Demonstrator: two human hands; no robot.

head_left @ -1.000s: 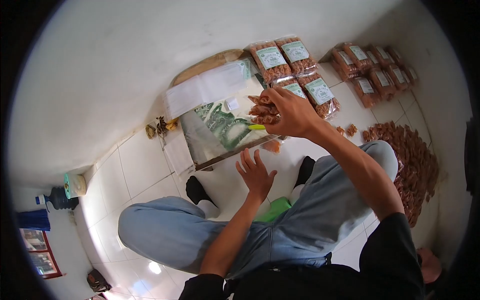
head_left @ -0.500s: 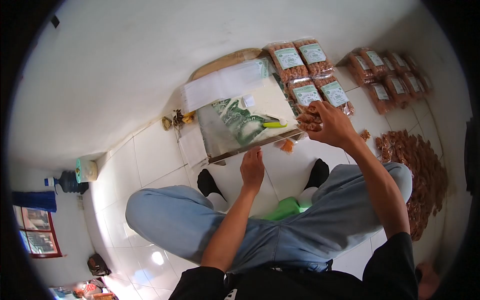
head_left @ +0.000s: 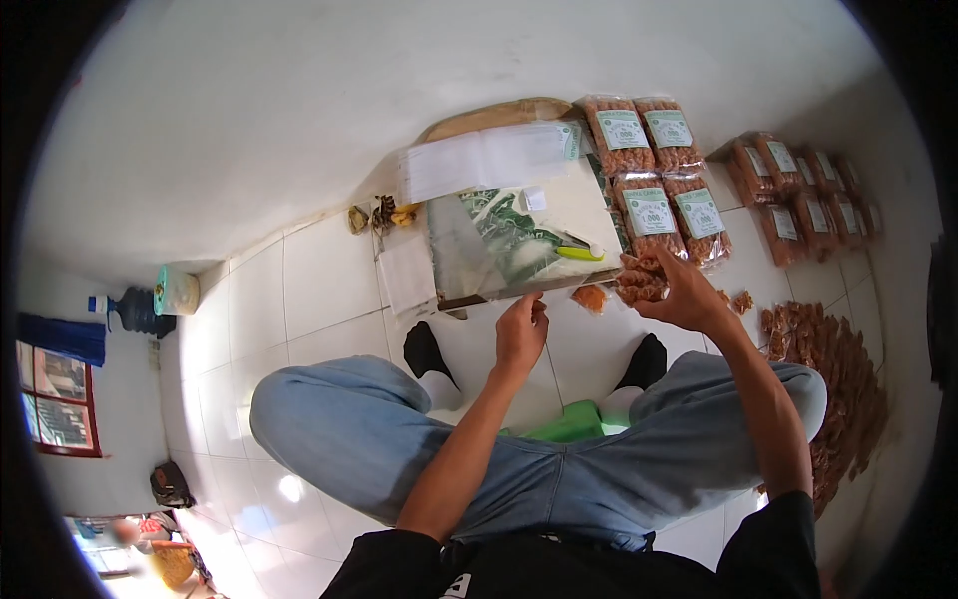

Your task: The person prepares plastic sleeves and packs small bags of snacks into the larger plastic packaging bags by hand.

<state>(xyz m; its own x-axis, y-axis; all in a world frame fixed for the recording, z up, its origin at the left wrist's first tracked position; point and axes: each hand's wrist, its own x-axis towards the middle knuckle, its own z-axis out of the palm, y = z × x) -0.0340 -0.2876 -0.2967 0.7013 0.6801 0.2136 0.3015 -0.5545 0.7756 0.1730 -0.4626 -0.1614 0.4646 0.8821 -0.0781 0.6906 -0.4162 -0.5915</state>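
My right hand [head_left: 689, 295] grips several small packets of brown twisted snack [head_left: 641, 282] at the right front corner of a low board [head_left: 574, 220]. My left hand [head_left: 521, 334] is by the board's front edge, fingers curled together; whether anything is in them is hidden. On the board lie clear plastic with green print [head_left: 499, 225], a small white paper [head_left: 535, 199] and a tool with a yellow-green handle [head_left: 579, 254]. Large labelled snack packs [head_left: 651, 215] sit just beyond my right hand. An orange bundle [head_left: 590, 298] is on the floor between my hands.
A stack of clear plastic bags [head_left: 479, 163] covers the board's back edge. More filled packs [head_left: 798, 190] stand by the right wall. A big pile of small snack packets [head_left: 823, 389] spreads beside my right knee. A green object [head_left: 567, 423] lies between my legs.
My view has shifted, so the board and packs appear farther right and lower. My right hand, still with the packets, is lower beside the board corner. My left hand stays near the front edge.
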